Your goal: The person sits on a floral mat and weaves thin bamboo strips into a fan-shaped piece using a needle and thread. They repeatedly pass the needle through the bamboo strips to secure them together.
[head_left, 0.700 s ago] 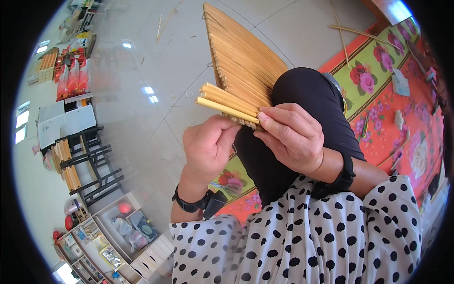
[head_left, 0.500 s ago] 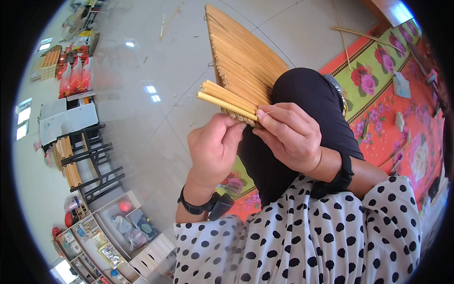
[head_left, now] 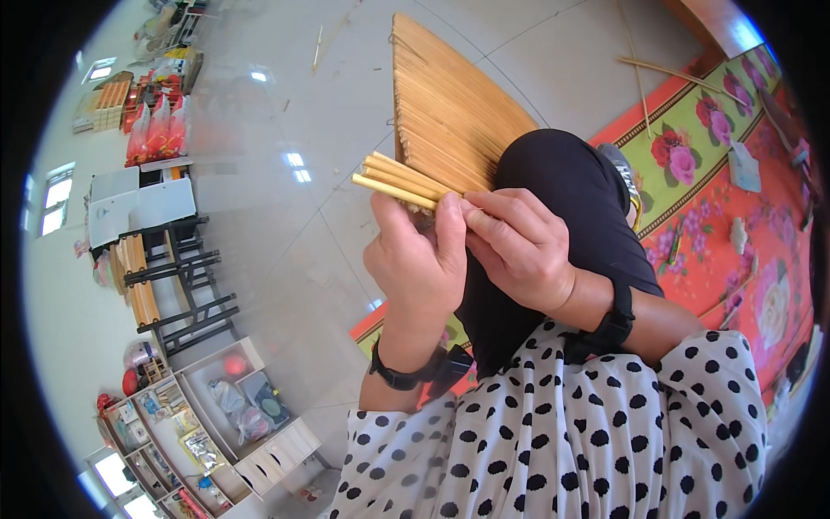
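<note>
A fan-shaped mat of tan plant stalks [head_left: 458, 108], bound side by side, leans away from me beside my knee. At its near edge several yellow stalks [head_left: 399, 180] stick out to the left. My left hand [head_left: 417, 255] is closed on these stalks, its thumb pressed against their near ends and its fingers partly hidden. Pinched together next to that thumb are the fingertips of my right hand [head_left: 523, 249]. What lies between them is too small to make out.
My dark-trousered knee [head_left: 562, 190] supports the work. A red floral mat [head_left: 769, 233] covers the floor at right, with loose stalks [head_left: 679, 73] at its far edge. Shelves [head_left: 186, 432], a folded black-framed stand [head_left: 177, 277] and red bags [head_left: 157, 130] line the left.
My left thumb has moved up and right onto the stalk ends, beside my right fingertips. The yellow stalks have spread slightly. A fine thread seen earlier at the right fingers no longer shows clearly.
</note>
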The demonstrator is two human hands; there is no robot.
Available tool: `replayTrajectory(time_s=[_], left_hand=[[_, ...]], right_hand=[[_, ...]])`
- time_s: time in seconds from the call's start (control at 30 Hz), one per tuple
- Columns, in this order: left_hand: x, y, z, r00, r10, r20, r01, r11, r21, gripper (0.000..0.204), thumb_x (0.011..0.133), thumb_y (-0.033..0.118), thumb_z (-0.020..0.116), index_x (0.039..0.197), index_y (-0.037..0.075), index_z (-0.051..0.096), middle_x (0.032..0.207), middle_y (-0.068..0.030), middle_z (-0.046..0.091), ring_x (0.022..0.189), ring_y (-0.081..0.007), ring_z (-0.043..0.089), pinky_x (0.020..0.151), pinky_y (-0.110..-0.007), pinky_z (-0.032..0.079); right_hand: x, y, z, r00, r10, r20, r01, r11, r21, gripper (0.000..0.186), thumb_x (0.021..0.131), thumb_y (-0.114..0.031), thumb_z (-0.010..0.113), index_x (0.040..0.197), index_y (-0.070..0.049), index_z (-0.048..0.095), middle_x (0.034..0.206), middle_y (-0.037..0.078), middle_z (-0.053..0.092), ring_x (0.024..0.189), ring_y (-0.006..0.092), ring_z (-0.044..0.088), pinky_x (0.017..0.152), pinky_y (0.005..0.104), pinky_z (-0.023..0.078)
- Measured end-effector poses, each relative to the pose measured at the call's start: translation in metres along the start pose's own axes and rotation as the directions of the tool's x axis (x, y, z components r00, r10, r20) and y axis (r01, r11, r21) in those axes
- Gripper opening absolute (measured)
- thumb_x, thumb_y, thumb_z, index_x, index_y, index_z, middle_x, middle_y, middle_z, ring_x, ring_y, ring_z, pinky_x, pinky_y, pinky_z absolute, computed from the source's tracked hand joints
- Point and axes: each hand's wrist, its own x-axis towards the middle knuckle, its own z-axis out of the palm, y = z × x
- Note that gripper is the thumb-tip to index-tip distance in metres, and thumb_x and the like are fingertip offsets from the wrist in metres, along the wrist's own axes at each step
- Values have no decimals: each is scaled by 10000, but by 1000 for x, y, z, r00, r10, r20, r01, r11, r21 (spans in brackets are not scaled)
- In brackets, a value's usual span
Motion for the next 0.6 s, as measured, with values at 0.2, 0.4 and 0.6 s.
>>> replayTrajectory(time_s=[0.2,0.4,0.6], left_hand=[[-1,12,2,997,-69,-29,67,994,-92,321,1010,110,613,1215,-80,456,1000,-168,705,867,-178,708,745,-328,575],[3,14,14,986,-123,-111,95,968,-230,395,954,89,669,1192,-78,401,950,-205,713,840,-261,752,750,-349,594],[0,15,18,971,-210,-114,171,944,-281,452,956,73,673,1255,-86,373,1029,-225,695,882,-245,741,781,-358,589]], right_hand=[[1,-1,-1,1000,14,-3,-14,1000,14,371,682,-25,833,1043,-21,747,1026,71,713,798,220,674,586,303,587],[0,3,-2,1000,20,19,-21,1000,22,371,686,-25,824,1049,-24,748,1037,70,717,806,221,673,581,304,587],[-2,3,-1,999,30,26,-31,999,27,372,693,-26,819,1058,-31,747,1048,68,712,804,222,671,605,308,592]])
